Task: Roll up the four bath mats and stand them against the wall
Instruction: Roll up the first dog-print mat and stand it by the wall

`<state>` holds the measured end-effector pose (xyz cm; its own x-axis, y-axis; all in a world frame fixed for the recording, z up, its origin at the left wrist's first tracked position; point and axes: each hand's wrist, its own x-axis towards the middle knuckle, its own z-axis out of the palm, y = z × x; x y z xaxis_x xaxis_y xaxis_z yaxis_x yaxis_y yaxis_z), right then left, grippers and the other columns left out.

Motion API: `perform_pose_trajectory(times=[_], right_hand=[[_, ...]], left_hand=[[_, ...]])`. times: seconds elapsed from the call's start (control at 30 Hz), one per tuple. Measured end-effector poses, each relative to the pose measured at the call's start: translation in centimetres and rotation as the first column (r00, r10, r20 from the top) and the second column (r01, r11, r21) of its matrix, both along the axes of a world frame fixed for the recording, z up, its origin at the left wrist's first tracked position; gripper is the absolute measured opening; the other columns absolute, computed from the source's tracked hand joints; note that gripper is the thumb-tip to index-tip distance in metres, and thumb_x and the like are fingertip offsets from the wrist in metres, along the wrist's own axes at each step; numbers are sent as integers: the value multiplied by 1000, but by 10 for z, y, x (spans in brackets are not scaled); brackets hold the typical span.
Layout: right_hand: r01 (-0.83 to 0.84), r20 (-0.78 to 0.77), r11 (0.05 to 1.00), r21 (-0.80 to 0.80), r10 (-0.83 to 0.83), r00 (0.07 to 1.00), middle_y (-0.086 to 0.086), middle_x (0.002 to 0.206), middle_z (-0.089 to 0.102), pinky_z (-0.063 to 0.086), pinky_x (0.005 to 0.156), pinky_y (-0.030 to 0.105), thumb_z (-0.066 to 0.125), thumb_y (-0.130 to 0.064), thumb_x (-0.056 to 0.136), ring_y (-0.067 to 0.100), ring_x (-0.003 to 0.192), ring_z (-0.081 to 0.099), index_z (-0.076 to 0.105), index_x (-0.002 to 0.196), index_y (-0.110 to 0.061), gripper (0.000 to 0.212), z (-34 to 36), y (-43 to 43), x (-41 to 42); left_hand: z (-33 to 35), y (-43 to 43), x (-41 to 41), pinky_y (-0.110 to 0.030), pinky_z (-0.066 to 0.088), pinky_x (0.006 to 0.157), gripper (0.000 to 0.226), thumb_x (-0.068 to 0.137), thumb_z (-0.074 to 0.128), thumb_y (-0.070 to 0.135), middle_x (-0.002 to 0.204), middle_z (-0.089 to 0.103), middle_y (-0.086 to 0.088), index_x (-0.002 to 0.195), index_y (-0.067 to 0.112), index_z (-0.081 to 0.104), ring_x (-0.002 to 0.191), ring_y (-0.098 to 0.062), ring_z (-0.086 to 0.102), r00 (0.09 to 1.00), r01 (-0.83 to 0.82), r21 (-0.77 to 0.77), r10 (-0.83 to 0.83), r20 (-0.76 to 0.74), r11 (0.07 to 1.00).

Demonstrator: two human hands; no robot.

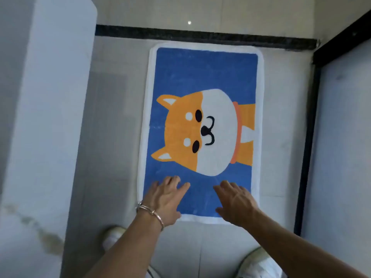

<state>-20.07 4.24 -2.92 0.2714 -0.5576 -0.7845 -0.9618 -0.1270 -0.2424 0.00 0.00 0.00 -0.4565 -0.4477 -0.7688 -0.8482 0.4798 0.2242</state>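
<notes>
A blue bath mat (202,73) with a white border and an orange-and-white dog picture lies flat on the tiled floor, its far end close to a dark threshold strip. More white edges show along its left side, as if other mats lie under it. My left hand (166,199), with bracelets on the wrist, is spread over the mat's near left corner with straight fingers. Over the near right part, my right hand (235,201) is spread the same way. Neither hand grips anything.
A white wall or cabinet (46,117) rises on the left. A black-framed glass panel (309,137) stands on the right. The dark strip (200,36) crosses the floor beyond the mat. My white shoes (112,237) are near the bottom edge.
</notes>
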Motion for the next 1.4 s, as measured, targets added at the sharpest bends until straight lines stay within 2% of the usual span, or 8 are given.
perform_pose_trajectory(times=[0.3, 0.43, 0.57, 0.83, 0.97, 1.1, 1.2, 1.4], right_hand=[[27, 7, 986, -163, -26, 1000, 7, 137, 39, 42, 97, 36, 52, -43, 92, 23, 119, 44, 35, 137, -16, 55, -45, -52, -8], [292, 25, 898, -329, -300, 954, 8, 142, 34, 42, 100, 40, 59, -44, 87, 27, 126, 37, 29, 142, -17, 68, -63, -125, -46], [405, -34, 874, -268, -429, 903, 11, 154, 6, 35, 107, 49, 75, -47, 73, 34, 138, 10, 11, 148, -24, 100, -88, -178, -75], [403, -163, 909, -104, -415, 895, 13, 153, -27, 26, 110, 55, 79, -49, 68, 51, 138, -18, -19, 147, -34, 127, -96, -212, -72], [365, -182, 926, -94, -377, 908, 12, 153, -27, 23, 111, 54, 76, -54, 69, 52, 138, -17, -18, 147, -36, 123, -92, -214, -75], [376, -110, 915, -147, -393, 913, 8, 158, -6, 26, 112, 44, 63, -51, 82, 41, 142, 5, 7, 149, -38, 88, -84, -222, -89], [608, 35, 743, -280, -626, 779, 13, 142, 29, 32, 104, 38, 57, -41, 85, 36, 128, 32, 37, 140, -25, 60, -78, -219, -97], [895, 116, 412, -170, -894, 433, 14, 133, 37, 45, 96, 44, 62, -33, 83, 36, 120, 44, 33, 143, -18, 68, -78, -206, -112]], left_hand=[[-51, -47, 4, -36, 40, 100, 81, 84, 62, 42, 143, 25, 0, 147, 27, 14, 129, -20, 32, 995, -102, -117, 102, -8, 988], [-66, -106, 8, -39, 37, 106, 81, 87, 60, 37, 154, 12, 1, 149, 27, 9, 141, -22, 17, 939, -341, -157, 345, -3, 927], [-79, -149, -1, -40, 32, 111, 77, 91, 54, 24, 159, -2, 2, 150, 28, 5, 146, -22, 4, 922, -375, -158, 386, 40, 913], [-100, -188, -44, -41, 50, 92, 84, 86, 60, 21, 156, 15, -4, 149, 32, 5, 129, -28, 42, 933, -314, -142, 333, 137, 939], [-107, -188, -28, -41, 50, 91, 67, 83, 57, 21, 148, 17, 1, 141, 30, 26, 120, -25, 43, 909, -374, -150, 394, 139, 915], [-108, -187, -14, -33, 42, 99, 61, 84, 54, 27, 151, 14, -1, 141, 33, 33, 129, -22, 36, 859, -497, -72, 502, 104, 865], [-101, -190, -4, -31, 32, 107, 51, 86, 56, 29, 154, 6, -3, 135, 35, 44, 137, -22, 27, 756, -654, 4, 653, 44, 757], [-93, -203, 7, -38, 41, 102, 7, 82, 64, 32, 121, 40, -7, 85, 26, 61, 117, -26, 47, 538, -842, -6, 841, -64, 539]])
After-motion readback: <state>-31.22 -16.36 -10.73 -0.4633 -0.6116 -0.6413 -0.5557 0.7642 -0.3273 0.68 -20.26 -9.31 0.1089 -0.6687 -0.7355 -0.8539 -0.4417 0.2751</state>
